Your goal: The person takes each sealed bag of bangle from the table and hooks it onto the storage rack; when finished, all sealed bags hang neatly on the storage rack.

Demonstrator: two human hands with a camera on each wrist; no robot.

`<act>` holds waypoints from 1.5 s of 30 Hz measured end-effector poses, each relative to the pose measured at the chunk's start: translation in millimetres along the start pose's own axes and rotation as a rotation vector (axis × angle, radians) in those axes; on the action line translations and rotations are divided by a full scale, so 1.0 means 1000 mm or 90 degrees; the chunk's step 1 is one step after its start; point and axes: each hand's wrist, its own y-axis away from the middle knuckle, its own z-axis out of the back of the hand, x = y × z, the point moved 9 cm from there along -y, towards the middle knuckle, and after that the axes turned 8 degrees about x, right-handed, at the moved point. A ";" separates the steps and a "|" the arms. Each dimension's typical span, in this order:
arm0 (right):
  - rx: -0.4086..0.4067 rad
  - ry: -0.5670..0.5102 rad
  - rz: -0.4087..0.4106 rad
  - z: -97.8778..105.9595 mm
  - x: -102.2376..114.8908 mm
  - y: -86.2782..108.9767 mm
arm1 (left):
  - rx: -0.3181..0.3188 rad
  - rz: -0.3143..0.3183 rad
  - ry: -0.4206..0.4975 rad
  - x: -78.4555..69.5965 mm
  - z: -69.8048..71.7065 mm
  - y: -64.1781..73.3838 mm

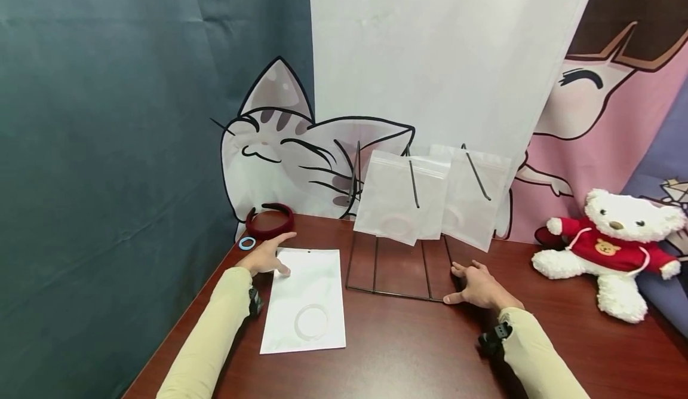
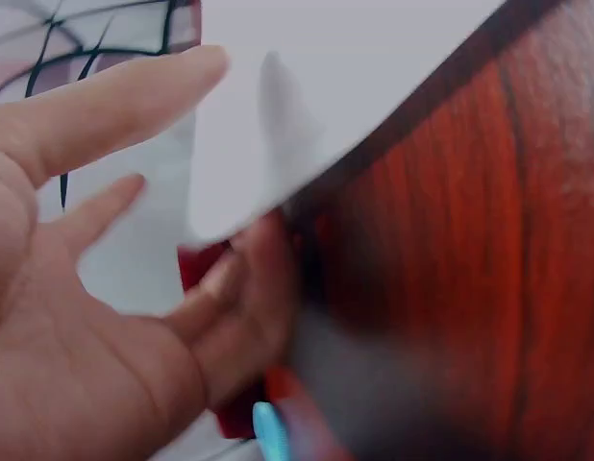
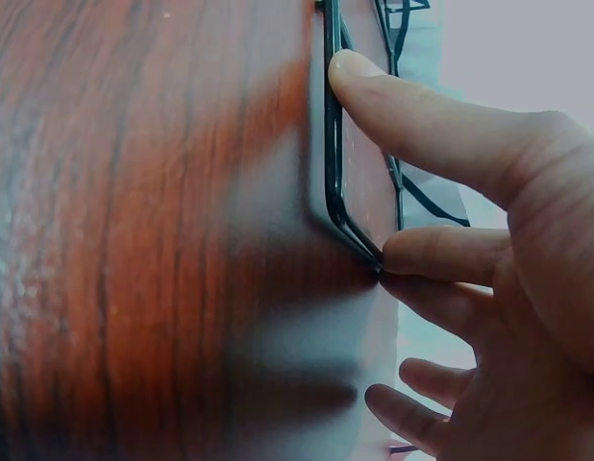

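On the table's left side lies a flat white pouch [image 1: 312, 285], with a small hole at its top and a faint ring shape low down. My left hand [image 1: 266, 257] is at its upper left corner, fingers spread and the thumb over the white surface. In the left wrist view some fingertips are hidden behind the pouch's edge. A black wire display rack [image 1: 400, 295] stands in the middle. At its front right corner my right hand [image 1: 478, 285] touches the base: the thumb [image 3: 359, 72] lies on the front bar, the forefinger against the side bar.
Translucent zip bags [image 1: 398, 190] hang from the rack's hooks. A dark red headband [image 1: 269, 232] and a light blue ring [image 1: 247, 243] lie at the back left. A white teddy bear [image 1: 613, 255] in a red top sits at the right. Printed curtains [image 1: 457, 46] stand behind the table.
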 end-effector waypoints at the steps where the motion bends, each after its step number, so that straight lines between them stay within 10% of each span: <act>1: 0.000 0.000 -0.002 0.000 0.000 0.000 | 0.005 -0.023 0.040 0.001 0.000 0.001; 11: 0.003 0.007 0.005 -0.002 0.003 0.001 | 0.029 -0.127 0.083 -0.009 -0.001 0.008; 45: -0.001 -0.011 0.012 -0.002 -0.002 -0.002 | -0.149 -0.257 -0.008 -0.106 0.024 0.052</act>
